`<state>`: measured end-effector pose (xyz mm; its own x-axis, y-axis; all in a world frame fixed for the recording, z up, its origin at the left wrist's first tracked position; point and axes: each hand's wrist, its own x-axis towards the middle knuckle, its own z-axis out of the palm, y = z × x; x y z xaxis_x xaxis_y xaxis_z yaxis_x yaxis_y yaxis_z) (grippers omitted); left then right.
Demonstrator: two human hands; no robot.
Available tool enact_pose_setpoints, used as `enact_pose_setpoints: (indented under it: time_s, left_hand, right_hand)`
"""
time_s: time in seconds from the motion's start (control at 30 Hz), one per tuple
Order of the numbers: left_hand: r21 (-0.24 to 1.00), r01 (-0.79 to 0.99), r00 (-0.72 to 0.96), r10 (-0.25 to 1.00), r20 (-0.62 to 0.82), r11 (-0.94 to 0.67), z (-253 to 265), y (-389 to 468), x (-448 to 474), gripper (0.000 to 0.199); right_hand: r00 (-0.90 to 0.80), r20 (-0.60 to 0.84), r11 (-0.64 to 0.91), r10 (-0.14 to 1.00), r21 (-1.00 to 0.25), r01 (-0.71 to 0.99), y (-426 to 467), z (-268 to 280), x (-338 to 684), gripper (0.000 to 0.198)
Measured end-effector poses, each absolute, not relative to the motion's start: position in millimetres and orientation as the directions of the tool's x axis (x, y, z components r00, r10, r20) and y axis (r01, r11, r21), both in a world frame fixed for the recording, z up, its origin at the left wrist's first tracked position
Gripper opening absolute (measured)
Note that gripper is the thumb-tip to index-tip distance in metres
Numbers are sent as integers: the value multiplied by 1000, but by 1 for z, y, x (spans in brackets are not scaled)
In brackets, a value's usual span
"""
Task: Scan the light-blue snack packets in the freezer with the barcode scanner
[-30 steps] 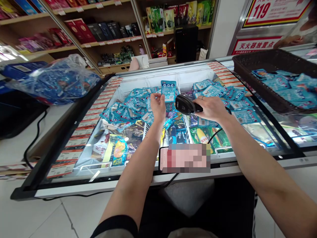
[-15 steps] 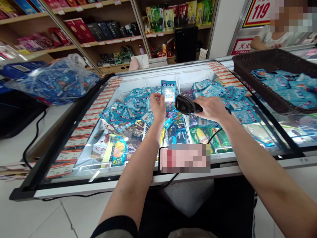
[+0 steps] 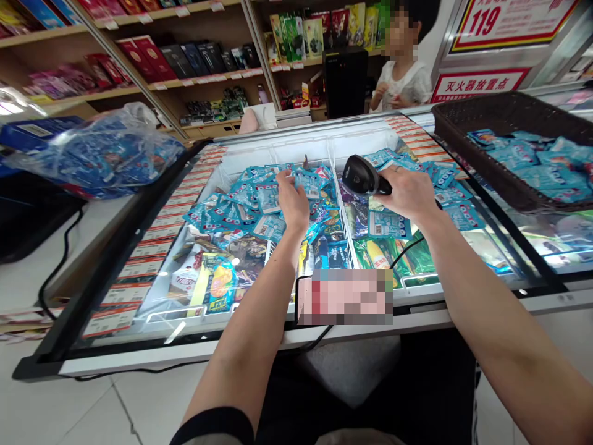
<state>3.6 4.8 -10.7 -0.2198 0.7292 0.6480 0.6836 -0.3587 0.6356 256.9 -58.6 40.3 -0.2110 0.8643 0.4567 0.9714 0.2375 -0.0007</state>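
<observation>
Head view: I log the left hand (image 3: 293, 201), fingers loosely parted, down at the left heap of small, flat blue plastic sachets (image 3: 269, 199), none raised any longer before the black plastic handheld scanner (image 3: 362, 176), shifted farther right in the right hand's (image 3: 407, 188) grip, so the two look disengaged.

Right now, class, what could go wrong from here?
The black cord runs close to the phone and might drag it. The phone lies at the near edge of the case, so a bump could send it off. Loose blue packets overlap around the left hand, so some might get mixed up.
</observation>
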Motion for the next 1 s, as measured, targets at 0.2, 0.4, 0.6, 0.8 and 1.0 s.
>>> enact_pose_setpoints:
  time_s: [0.2,0.4,0.6,0.8,1.0]
  left_hand:
    - [280,869,109,710,696,-408,-2,-7,8,25]
    - [-1,795,548,717,431,-607,2,-14,22,27]
    - [-10,855,458,746,484,-519,2,-14,24,32]
    - [189,495,742,526,417,-848,19,-32,50,31]
    - [289,252,882,342,324,-924,19,-46,69,28]
  right_hand:
    - [8,449,40,893,-96,995,-50,37,269,40]
    - [95,412,-37,906,-147,988,-47,35,273,39]
    - [102,412,-37,905,-162,986,-48,36,272,39]
    - [129,464,-53,876,-174,983,-47,37,273,38]
    - [112,512,-30,852,-166,986,-48,38,273,41]
